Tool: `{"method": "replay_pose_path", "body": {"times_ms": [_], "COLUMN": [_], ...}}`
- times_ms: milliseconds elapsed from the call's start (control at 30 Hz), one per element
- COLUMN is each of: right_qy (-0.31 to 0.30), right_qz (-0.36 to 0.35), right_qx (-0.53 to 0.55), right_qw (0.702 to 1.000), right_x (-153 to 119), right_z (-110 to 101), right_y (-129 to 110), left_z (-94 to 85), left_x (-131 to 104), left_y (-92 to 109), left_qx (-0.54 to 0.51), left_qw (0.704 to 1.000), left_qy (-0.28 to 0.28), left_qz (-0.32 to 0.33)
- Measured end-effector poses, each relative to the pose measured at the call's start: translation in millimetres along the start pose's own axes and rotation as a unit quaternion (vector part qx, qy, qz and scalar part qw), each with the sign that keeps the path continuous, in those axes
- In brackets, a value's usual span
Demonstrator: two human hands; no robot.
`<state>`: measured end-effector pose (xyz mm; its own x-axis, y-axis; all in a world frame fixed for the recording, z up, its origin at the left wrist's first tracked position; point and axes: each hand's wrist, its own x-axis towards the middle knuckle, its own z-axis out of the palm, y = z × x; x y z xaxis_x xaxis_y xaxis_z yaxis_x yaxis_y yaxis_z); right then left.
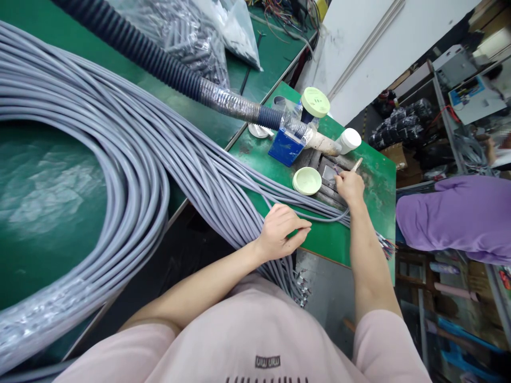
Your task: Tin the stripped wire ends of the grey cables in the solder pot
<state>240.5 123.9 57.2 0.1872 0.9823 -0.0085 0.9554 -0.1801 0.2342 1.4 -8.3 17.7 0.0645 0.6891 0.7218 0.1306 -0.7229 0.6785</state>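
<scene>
Many long grey cables (207,181) run across the green table toward its right end, where thin coloured wires (386,246) show at their tips. Over these cables is my left hand (282,230), thumb and forefinger close together; whether anything small is between them is hard to make out. My right hand (350,187) is closed at a small metal pot (329,172), near a light wooden-looking stick (357,164). What its fingers hold is too small to name, though the end of one cable reaches that hand. An open pale green tub (307,181) stands left of the pot.
A black corrugated hose (171,69) ends above the pot, beside a blue box (286,147), a white jar (349,140) and a green-lidded jar (315,102). Plastic bags (235,32) lie behind. A person in purple (455,218) is at the right.
</scene>
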Motion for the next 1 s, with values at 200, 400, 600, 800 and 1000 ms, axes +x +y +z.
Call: {"method": "replay_pose_path", "body": {"times_ms": [200, 400, 600, 800, 1000], "right_qy": [-0.005, -0.008, 0.032, 0.131, 0.126], "right_qz": [-0.002, 0.007, -0.008, -0.088, -0.049], "right_qx": [0.003, 0.008, 0.059, 0.216, 0.394], "right_qw": [1.0, 1.0, 0.998, 0.963, 0.909], "right_x": [-1, 0, -9, -66, -145], "right_z": [-1, -1, -12, -52, -93], "right_y": [0, -1, 6, 16, 16], "left_z": [-0.5, -0.3, -0.2, 3.6, -1.5], "left_x": [0, 0, 0, -3, 0], "left_y": [1, 0, 0, -3, 8], "left_qx": [0.006, 0.005, 0.006, 0.051, 0.088], "left_qw": [1.0, 1.0, 1.0, 0.994, 0.957], "left_qy": [-0.003, -0.007, -0.008, -0.098, -0.278], "left_qz": [-0.008, -0.01, -0.006, 0.004, -0.003]}}
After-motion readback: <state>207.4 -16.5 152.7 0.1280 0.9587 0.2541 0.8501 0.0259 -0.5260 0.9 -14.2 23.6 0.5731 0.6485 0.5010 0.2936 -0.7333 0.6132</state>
